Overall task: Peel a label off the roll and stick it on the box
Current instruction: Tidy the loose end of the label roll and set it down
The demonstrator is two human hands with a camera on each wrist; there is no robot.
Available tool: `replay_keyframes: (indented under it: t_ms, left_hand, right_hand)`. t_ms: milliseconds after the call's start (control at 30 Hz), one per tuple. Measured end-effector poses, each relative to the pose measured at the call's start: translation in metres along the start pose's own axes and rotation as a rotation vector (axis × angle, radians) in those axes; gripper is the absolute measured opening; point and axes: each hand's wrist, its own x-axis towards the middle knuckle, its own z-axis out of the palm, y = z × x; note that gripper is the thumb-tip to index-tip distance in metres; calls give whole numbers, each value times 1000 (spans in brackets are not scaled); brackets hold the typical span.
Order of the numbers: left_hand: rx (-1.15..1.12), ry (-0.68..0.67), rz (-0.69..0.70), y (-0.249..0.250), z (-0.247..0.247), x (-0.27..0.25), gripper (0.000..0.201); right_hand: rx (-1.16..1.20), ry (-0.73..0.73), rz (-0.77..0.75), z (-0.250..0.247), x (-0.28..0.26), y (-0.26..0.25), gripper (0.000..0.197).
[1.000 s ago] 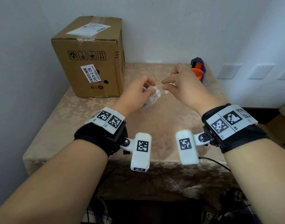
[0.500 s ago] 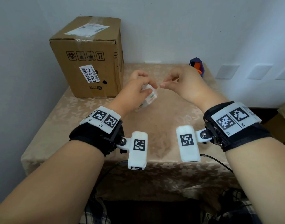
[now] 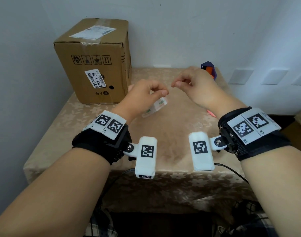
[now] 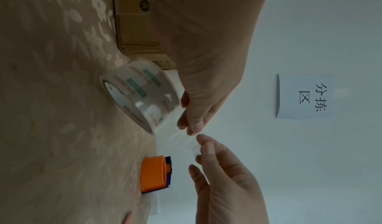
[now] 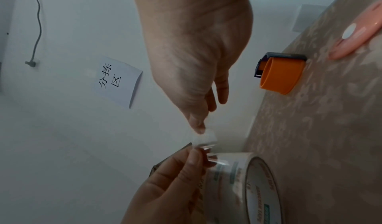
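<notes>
beige floral cloth (image 3: 172, 137) under white walls (image 3: 180, 31); both hands' fingers (image 5: 198, 124) pinch clear tape (image 5: 206, 139).

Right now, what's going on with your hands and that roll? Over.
Left hand steadies roll. Right hand pinches clear strip pulled from it. Box untouched, nothing blocking.
</notes>
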Motion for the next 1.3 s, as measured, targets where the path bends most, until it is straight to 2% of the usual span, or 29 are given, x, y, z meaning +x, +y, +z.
replay_keyframes:
  t_ms: [200,400,567,700,767,833,967,1100,1300]
  left_hand:
    - [-80,-48,58,-1,1,1,15]
    - [-103,23,40,1,2,0,10]
    - [-122,81,10,1,2,0,6]
    - [-93,124,41,-1,2,1,18]
    - [-53,136,58,-1,2,2,13]
    - [-41,109,47,-3,1,3,6]
    - [-1,21,2,-7,0,2,12]
    - [-61,-5,-64,-9,1,1,8]
    - [-61,-39,-77,-8,0,1,8]
  right_hand:
    - [31,33,16,12,-2,-3,20]
    - [206,32,120,21,-4,-3,18]
    - [423,-33,180,22,-9,-5,22]
    - [411,-99,166,22,-11,-7,22]
    - [398,-86,175,21,-10,-7,20]
    - [331,-69,181,21,-8,-5,18]
    - [246,-62,188,21,-6,-6,14]
    - [293,-71,211,21,-4,-8,13]
    - [330,-34,222,25,-2,-8,11]
